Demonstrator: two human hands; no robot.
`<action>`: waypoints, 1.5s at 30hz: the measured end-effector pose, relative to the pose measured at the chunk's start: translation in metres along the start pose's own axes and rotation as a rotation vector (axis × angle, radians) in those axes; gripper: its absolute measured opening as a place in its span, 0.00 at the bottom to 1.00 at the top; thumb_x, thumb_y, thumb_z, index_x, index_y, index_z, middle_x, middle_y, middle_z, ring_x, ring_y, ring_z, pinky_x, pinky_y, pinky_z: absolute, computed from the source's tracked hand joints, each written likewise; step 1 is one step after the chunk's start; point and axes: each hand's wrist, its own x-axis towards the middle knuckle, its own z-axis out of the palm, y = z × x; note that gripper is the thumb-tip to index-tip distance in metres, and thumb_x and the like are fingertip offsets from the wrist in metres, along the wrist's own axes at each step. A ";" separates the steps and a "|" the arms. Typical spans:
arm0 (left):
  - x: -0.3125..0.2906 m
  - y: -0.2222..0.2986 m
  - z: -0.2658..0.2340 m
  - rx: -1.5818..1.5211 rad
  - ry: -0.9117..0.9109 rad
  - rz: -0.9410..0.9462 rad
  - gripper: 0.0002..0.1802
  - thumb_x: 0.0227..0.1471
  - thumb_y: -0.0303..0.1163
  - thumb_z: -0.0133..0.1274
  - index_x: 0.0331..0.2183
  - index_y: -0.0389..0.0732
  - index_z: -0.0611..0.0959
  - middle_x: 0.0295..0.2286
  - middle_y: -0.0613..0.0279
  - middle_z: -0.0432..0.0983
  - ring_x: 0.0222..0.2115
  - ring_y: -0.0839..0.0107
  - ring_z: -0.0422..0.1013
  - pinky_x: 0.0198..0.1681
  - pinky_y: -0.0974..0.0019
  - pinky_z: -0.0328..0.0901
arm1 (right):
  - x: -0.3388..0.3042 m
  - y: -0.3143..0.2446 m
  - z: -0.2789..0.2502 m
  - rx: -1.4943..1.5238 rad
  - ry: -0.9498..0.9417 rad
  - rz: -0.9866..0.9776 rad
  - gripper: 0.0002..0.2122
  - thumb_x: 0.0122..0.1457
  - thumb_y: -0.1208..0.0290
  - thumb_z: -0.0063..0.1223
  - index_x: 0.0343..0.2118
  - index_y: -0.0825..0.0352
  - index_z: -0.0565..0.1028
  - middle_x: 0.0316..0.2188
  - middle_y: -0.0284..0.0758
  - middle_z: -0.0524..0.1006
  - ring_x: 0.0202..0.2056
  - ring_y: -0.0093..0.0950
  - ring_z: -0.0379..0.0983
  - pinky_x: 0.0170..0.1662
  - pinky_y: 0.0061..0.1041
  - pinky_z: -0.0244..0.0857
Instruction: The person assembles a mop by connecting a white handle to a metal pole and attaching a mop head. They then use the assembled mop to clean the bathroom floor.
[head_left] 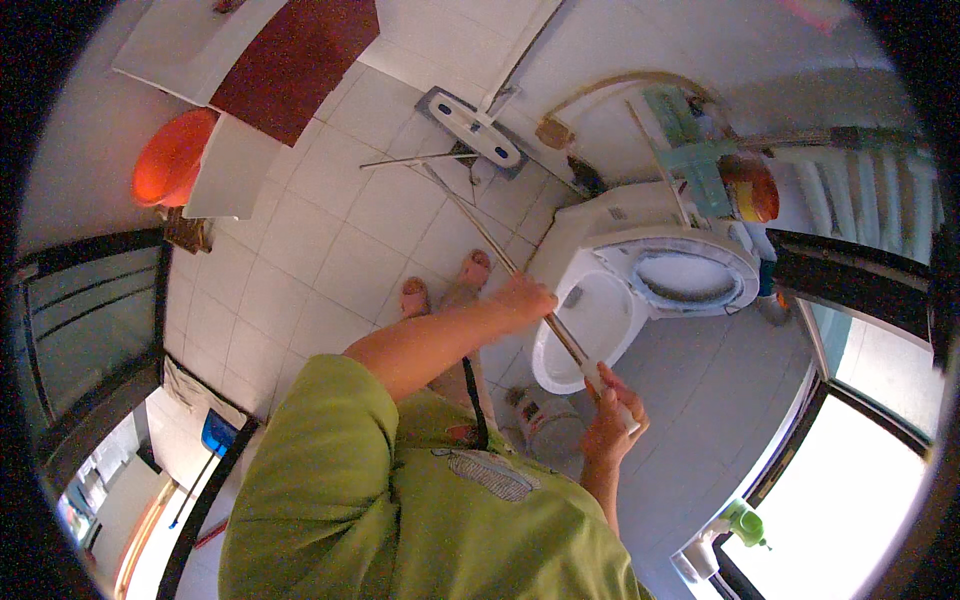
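Both my hands grip the pole of a floor squeegee [483, 230], which slants across the view from lower right to upper left. My left hand [526, 302] is wrapped round the middle of the pole. Near its top end, my right hand [612, 408] closes round the pale grip. The squeegee's thin bar [395, 162] is down at the tiled floor, beyond my feet. Close beside that bar, a flat mop [470, 128] with a white and grey head stands at the wall.
A white toilet [590, 325] with its lid raised is right of my hands. An orange basin [175, 160] and a dark red cloth [295, 65] are at the far left. A green bottle [745, 522] stands by the bright window [840, 510]. A dark-framed door [95, 320] is at left.
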 end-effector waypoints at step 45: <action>0.165 -0.053 -0.048 -0.194 0.440 -0.398 0.07 0.43 0.28 0.46 0.29 0.38 0.71 0.22 0.56 0.73 0.25 0.57 0.72 0.24 0.56 0.67 | 0.300 -0.116 0.080 0.469 -0.483 -0.109 0.08 0.52 0.71 0.45 0.18 0.61 0.64 0.10 0.26 0.56 0.14 0.22 0.54 0.28 0.30 0.60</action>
